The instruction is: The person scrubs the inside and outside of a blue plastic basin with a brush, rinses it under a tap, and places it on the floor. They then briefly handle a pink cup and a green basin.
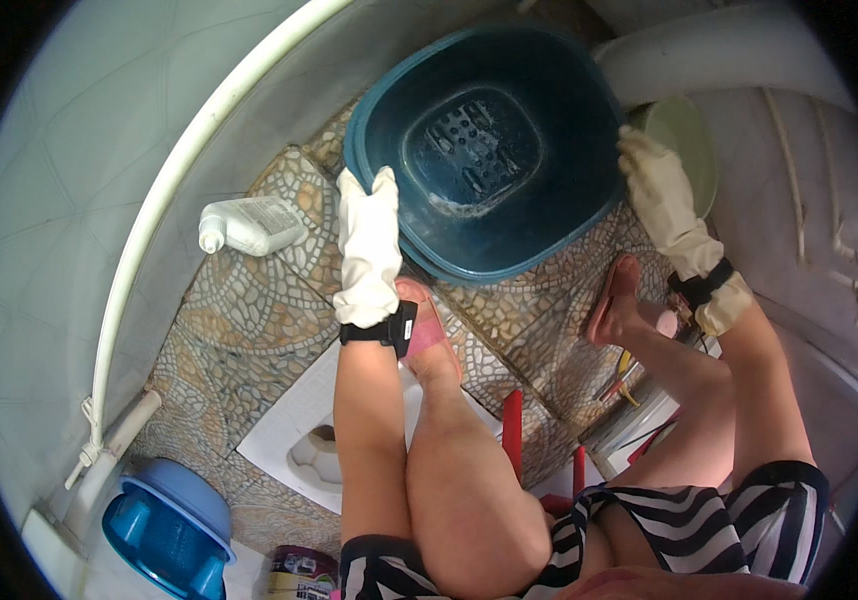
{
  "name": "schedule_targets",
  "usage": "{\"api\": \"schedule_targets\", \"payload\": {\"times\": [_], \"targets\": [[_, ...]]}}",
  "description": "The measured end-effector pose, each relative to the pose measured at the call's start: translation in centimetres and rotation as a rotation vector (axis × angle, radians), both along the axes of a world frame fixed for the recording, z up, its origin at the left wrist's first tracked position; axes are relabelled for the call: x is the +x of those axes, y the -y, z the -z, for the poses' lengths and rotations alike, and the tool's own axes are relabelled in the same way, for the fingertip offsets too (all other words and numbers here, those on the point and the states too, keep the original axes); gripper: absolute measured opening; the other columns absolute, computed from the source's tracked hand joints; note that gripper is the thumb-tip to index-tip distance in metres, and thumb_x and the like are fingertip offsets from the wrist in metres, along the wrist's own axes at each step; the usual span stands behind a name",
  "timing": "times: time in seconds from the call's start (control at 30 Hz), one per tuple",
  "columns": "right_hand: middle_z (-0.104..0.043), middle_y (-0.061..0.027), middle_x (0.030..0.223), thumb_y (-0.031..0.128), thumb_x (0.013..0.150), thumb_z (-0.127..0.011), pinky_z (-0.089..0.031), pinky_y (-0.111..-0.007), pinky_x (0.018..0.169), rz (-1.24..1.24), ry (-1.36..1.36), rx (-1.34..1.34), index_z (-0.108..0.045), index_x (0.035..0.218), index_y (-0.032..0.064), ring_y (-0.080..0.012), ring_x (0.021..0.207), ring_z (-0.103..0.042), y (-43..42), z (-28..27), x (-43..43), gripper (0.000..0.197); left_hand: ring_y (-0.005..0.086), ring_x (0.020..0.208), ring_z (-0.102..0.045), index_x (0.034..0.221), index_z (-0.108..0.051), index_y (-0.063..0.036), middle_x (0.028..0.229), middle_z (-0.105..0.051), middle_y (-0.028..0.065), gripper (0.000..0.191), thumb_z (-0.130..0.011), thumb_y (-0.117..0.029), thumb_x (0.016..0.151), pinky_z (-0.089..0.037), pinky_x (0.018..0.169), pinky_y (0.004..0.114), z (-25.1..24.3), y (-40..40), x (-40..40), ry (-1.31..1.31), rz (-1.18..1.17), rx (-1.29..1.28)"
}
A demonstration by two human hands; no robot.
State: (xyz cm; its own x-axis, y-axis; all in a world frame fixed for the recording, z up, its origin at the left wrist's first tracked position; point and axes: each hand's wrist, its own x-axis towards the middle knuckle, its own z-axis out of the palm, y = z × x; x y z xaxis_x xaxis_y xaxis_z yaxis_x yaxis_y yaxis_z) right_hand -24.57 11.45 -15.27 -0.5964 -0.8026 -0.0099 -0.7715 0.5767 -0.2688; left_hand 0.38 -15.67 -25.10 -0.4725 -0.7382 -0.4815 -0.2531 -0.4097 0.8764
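A large dark teal plastic tub [579, 195] is before me with its opening facing me. Wet streaks and some suds show on its ribbed bottom. A second rim edge shows along its left and lower side; I cannot tell whether another tub is nested under it. My left hand [369, 206], in a white rubber glove, grips the tub's left rim with the thumb side inside. On the right rim, my right hand [650, 169] holds on in a matching glove, its fingers slightly blurred. Each wrist bears a black strap.
A white plastic bottle [253, 225] lies on the pebble-patterned floor tiles [226, 300] at left. A squat toilet pan [294, 420] is below it. Blue plastic basins [174, 517] stand lower left; a pale green basin [688, 150] leans behind my right hand. Red stool legs [511, 435] are between my legs.
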Motion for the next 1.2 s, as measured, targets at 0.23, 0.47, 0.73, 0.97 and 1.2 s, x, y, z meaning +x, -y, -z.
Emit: {"api": "schedule_targets", "payload": {"times": [0.23, 0.47, 0.73, 0.97, 1.2], "targets": [[-0.064, -0.0196, 0.146, 0.036, 0.103, -0.074, -0.041, -0.036, 0.12, 0.636, 0.933, -0.161, -0.056, 0.149, -0.007, -0.0285, 0.141, -0.057, 2.2, -0.8, -2.8, 0.066, 0.022, 0.117, -0.065, 0.144, -0.057, 0.0022, 0.133, -0.069, 0.0147, 0.047, -0.071, -0.019, 0.105, -0.051, 0.106, 0.035, 2.5, -0.5, 0.5, 0.051, -0.058, -0.026], [-0.076, -0.0056, 0.112, 0.031, 0.1, -0.081, -0.053, -0.027, 0.095, 0.569, 0.889, -0.182, -0.069, 0.13, -0.0026, -0.0153, 0.101, -0.071, 3.7, -3.3, -1.6, 0.047, 0.0276, 0.124, -0.064, 0.151, -0.048, 0.0049, 0.14, -0.066, 0.0182, 0.063, -0.073, -0.03, 0.104, -0.05, 0.109, 0.039, 3.6, 1.0, 2.7, 0.117, 0.038, -0.014], [-0.073, -0.0077, 0.096, 0.026, 0.088, -0.09, -0.056, -0.032, 0.084, 0.359, 0.726, -0.122, -0.068, 0.117, -0.0033, -0.0173, 0.088, -0.069, 5.8, -11.3, 3.2, 0.047, 0.0161, 0.085, -0.07, 0.152, -0.045, 0.0035, 0.107, -0.071, 0.0122, 0.07, -0.078, -0.032, 0.101, -0.057, 0.068, 0.03, 5.8, -1.6, 3.6, 0.155, 0.061, 0.157], [-0.066, -0.0042, 0.096, 0.02, 0.094, -0.084, -0.05, -0.031, 0.086, 0.411, 0.601, 0.101, -0.067, 0.118, -0.0042, -0.0156, 0.088, -0.06, 7.0, -10.7, 4.2, 0.039, 0.014, 0.078, -0.067, 0.14, -0.052, -0.0007, 0.102, -0.071, 0.0102, 0.052, -0.076, -0.028, 0.103, -0.054, 0.064, 0.028, 8.2, -2.6, 4.3, 0.034, -0.011, 0.273], [-0.061, -0.0025, 0.088, 0.023, 0.096, -0.084, -0.05, -0.036, 0.078, 0.32, 0.603, 0.174, -0.065, 0.11, -0.0018, -0.0153, 0.082, -0.057, 6.1, -10.8, 5.8, 0.034, 0.0192, 0.084, -0.07, 0.152, -0.047, -0.0002, 0.101, -0.073, 0.0127, 0.06, -0.068, -0.035, 0.108, -0.057, 0.076, 0.033, 9.4, -3.0, 4.8, 0.055, -0.004, 0.281]]}}
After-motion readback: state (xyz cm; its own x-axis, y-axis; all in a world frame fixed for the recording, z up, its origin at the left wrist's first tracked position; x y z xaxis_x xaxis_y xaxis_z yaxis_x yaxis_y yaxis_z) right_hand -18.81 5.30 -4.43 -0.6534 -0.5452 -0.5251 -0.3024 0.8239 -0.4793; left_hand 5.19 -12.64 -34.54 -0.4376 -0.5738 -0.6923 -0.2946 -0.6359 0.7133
